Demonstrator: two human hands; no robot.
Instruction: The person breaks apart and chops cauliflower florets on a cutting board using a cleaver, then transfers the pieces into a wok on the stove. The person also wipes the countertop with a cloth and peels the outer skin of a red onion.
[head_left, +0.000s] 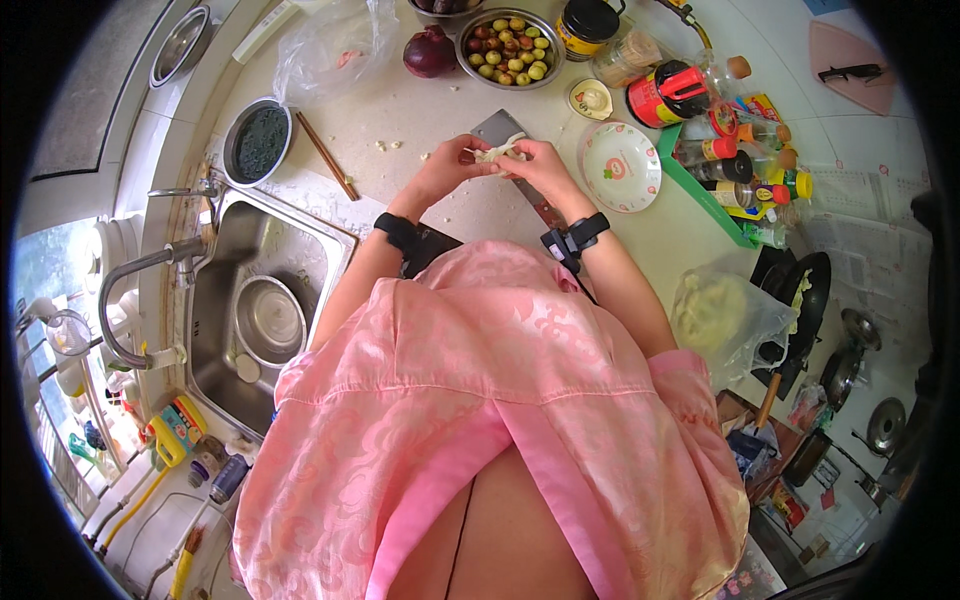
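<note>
Both hands meet over the worktop and hold a pale, stringy piece of food (498, 154) between their fingertips; what food it is, I cannot tell. My left hand (448, 169) pinches its left end, and my right hand (541, 166) grips the right end. Beneath them lies what looks like a kitchen knife with a broad grey blade (501, 126), partly hidden by the hands. A pale board or mat (469, 214) spreads below. Just right of my right hand is a white plate (637, 172) with a printed strawberry. Pale crumbs (388, 145) dot the surface to the left.
Chopsticks (328, 156) and a metal bowl of dark contents (259, 142) lie left, above the steel sink (225, 322). Behind stand a red onion (430, 52) and a bowl of jujubes (511, 52). Bottles (731, 169), a plastic bag (724, 315) and a wok (810, 300) are right.
</note>
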